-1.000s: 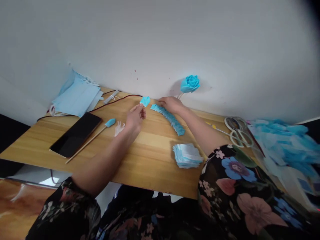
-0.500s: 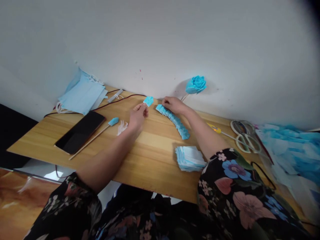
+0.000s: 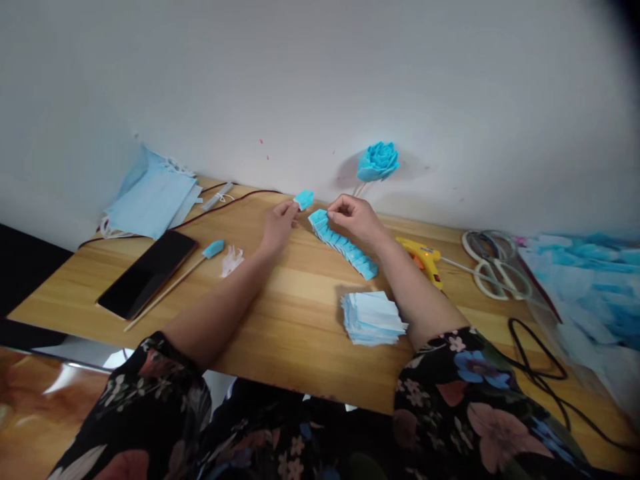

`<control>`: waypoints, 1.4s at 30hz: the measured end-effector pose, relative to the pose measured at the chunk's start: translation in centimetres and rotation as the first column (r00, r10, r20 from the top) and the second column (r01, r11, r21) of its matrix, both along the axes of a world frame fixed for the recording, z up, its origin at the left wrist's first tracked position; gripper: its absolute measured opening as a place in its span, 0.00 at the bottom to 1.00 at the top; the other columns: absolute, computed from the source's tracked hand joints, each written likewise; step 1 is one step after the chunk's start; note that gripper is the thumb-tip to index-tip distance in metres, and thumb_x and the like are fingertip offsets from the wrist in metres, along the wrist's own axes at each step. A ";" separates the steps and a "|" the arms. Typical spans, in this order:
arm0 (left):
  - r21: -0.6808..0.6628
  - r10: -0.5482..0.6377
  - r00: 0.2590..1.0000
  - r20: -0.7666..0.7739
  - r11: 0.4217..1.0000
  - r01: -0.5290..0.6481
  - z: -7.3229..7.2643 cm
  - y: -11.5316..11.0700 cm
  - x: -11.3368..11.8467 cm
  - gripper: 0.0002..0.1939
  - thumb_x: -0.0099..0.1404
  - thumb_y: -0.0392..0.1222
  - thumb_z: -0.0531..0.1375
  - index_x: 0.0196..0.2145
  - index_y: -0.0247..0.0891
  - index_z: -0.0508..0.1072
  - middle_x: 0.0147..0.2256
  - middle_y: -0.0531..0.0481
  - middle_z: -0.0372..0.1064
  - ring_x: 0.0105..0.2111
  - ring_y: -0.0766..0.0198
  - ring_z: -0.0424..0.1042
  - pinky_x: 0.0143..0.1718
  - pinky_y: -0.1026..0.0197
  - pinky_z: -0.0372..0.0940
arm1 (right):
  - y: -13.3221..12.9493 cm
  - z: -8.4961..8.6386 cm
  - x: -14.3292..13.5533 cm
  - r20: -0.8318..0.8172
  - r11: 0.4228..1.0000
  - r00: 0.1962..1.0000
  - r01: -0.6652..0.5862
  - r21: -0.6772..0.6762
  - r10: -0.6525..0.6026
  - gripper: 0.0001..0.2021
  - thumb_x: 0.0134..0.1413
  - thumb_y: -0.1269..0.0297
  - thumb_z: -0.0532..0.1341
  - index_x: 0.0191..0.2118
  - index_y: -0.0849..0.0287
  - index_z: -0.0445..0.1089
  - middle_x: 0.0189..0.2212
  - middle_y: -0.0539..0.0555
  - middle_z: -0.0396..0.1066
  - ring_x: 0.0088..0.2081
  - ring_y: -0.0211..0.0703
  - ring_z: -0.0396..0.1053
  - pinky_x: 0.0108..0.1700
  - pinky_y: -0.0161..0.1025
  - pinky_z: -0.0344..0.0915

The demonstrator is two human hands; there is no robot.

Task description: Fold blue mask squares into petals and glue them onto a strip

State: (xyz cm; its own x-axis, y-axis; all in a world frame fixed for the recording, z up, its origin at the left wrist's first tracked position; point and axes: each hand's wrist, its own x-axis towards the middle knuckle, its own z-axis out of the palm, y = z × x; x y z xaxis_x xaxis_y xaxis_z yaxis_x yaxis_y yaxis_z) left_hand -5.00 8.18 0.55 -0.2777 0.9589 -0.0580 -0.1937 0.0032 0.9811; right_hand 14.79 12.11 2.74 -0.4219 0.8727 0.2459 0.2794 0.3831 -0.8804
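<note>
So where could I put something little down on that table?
The table is barest in the middle, between the left forearm, the row of folded blue pieces and the stack of squares. A narrow bare strip runs between the stick and that forearm. The right side's crowded: glue gun, scissors, cable, blue scraps.

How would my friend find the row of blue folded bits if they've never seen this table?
On the wooden table, look toward the wall for the right hand. The row of blue folded bits starts by its fingertips and slants toward the stack of pale squares. Unlike that stack, it's a long line of overlapping pieces.
</note>
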 end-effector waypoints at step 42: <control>0.100 -0.098 0.993 -0.059 0.990 0.104 0.1 -1.1 0.2 0.13 0.69 0.31 0.60 0.26 0.37 0.75 0.26 0.53 0.72 0.28 0.69 0.68 0.32 0.67 0.61 | -0.1 -1.2 -0.6 -0.051 0.999 0.998 0.039 -0.023 -0.041 0.21 0.52 0.57 0.65 0.52 0.54 0.69 0.32 0.48 0.73 0.31 0.40 0.67 0.36 0.40 0.65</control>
